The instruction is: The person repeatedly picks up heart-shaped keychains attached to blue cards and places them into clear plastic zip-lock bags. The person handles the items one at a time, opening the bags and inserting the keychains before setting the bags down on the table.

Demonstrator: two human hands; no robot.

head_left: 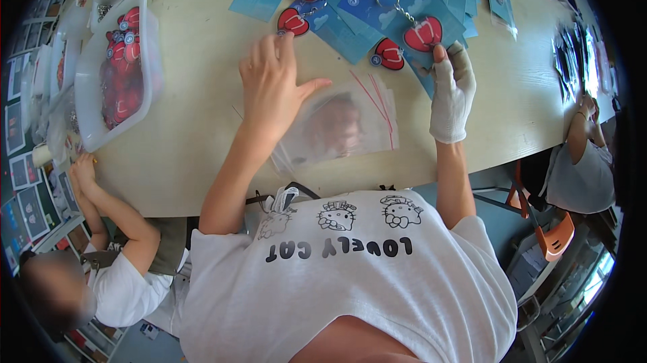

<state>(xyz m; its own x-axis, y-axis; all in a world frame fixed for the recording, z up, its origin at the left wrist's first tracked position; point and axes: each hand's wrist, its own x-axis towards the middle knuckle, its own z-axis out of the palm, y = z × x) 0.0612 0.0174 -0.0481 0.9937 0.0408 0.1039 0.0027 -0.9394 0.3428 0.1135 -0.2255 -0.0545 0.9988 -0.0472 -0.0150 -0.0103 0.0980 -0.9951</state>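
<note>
White shirt; keychain diagonal, ring up-left, heart at right grip.

Surroundings: pale table, a co-worker on either side.
Left co-worker: white top, close to the table's lower-left edge, face blurred. Right co-worker: light top, near the far right rim. Orange chair just below them, grey box-like item beside it, kind unclear. Blue-grey floor visible under the table's right side.
</note>
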